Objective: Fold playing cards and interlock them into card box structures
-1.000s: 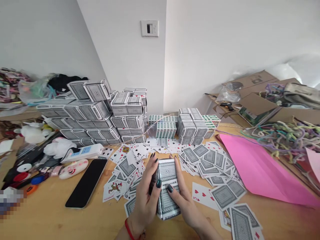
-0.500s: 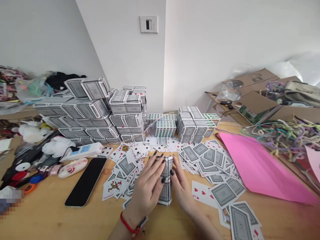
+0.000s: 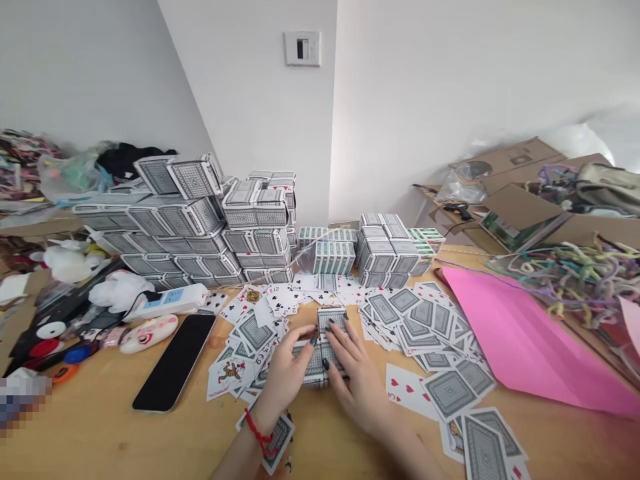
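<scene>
Wooden table [image 3: 100,433], mid-job state. Card block [image 3: 314,363] lies flat on the table at near centre, held between both hands.

- Left hand [image 3: 286,375]: fingers curled round the block's left end, closed on it.
- Right hand [image 3: 356,381]: laid over the top and right side, fingers nearly straight, thumb on the near face. A loose clasp, pressing down more than pinching.
- Smaller block [image 3: 331,316] sits just beyond the held one, touching or nearly so; can't tell which.

Looks done: big stacks of blocks [image 3: 200,227] along the far edge, left to centre, with more green-edged ones in the middle.

Looks left: loose cards [image 3: 420,320] spread both sides of the hands, some face up, some face down, and a few more at near right. One card lies under the left wrist.

Off to the sides: phone [image 3: 175,361] on the left, pink paper [image 3: 520,340] on the right, both clear of the hands.
</scene>
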Available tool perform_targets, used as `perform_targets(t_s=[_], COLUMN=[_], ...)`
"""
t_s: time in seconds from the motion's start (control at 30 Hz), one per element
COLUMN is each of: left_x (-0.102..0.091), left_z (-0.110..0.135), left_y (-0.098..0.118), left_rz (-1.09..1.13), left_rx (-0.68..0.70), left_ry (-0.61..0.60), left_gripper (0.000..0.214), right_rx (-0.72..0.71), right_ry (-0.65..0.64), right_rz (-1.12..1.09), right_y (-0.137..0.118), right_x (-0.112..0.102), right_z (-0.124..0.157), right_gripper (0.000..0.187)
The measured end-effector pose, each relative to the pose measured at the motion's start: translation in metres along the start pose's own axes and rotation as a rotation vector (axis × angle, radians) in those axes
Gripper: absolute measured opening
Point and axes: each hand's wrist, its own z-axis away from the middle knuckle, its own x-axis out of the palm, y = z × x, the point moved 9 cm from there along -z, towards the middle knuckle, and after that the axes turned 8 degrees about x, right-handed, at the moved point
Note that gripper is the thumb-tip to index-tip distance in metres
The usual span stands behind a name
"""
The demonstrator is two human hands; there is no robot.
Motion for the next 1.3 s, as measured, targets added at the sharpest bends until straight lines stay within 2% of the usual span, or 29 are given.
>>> perform_targets(t_s=[0.23, 0.43, 0.53, 0.63, 0.7, 0.77, 0.87, 0.97, 1.03, 1.17, 1.23, 1.3], left_x=[-0.004, -0.006, -0.014, -0.026, -0.031, -0.028, -0.015, -0.011, -0.012, -0.011, -0.008, -0.009], left_z=[0.001, 0.001, 0.002, 0.012, 0.022, 0.032, 0.037, 0.027, 0.011, -0.029, -0.044, -0.050], left_y=[0.004, 0.000, -0.005, -0.008, -0.006, 0.001, 0.010, 0.020, 0.027, 0.017, 0.011, 0.011], left_rz=[-0.085, -0.029, 0.115, 0.213, 0.209, 0.157, 0.072, 0.059, 0.099, 0.161, 0.187, 0.092], left_rx=[0.019, -0.008, -0.012, 0.013, 0.060, 0.125, 0.158, 0.195, 0.235, 0.122, 0.081, 0.101], left_ry=[0.074, 0.108, 0.228, 0.424, 0.536, 0.583, 0.534, 0.482, 0.429, 0.270, 0.189, 0.140], left_gripper=[0.023, 0.020, 0.021, 0.024, 0.022, 0.019, 0.014, 0.011, 0.012, 0.016, 0.018, 0.015], right_rx=[-0.005, 0.000, 0.079, 0.184, 0.234, 0.270, 0.312, 0.338, 0.345, 0.401, 0.453, 0.493], right_ry=[0.011, 0.034, 0.105, 0.119, 0.089, 0.076, 0.079, 0.139, 0.235, 0.456, 0.509, 0.547], right_rz=[0.180, -0.003, -0.215, -0.453, -0.563, -0.600, -0.564, -0.533, -0.523, -0.505, -0.497, -0.483], right_y=[0.001, 0.008, 0.023, 0.041, 0.049, 0.052, 0.053, 0.052, 0.052, 0.061, 0.069, 0.075], right_x=[0.007, 0.005, -0.003, -0.003, 0.001, 0.002, 0.002, -0.003, -0.011, -0.024, -0.028, -0.034], right_z=[-0.003, -0.002, -0.001, -0.003, -0.006, -0.008, -0.006, -0.003, -0.001, 0.004, 0.007, 0.009], right_gripper=[0.047, 0.045, 0.051, 0.060, 0.061, 0.059, 0.054, 0.054, 0.054, 0.040, 0.033, 0.028])
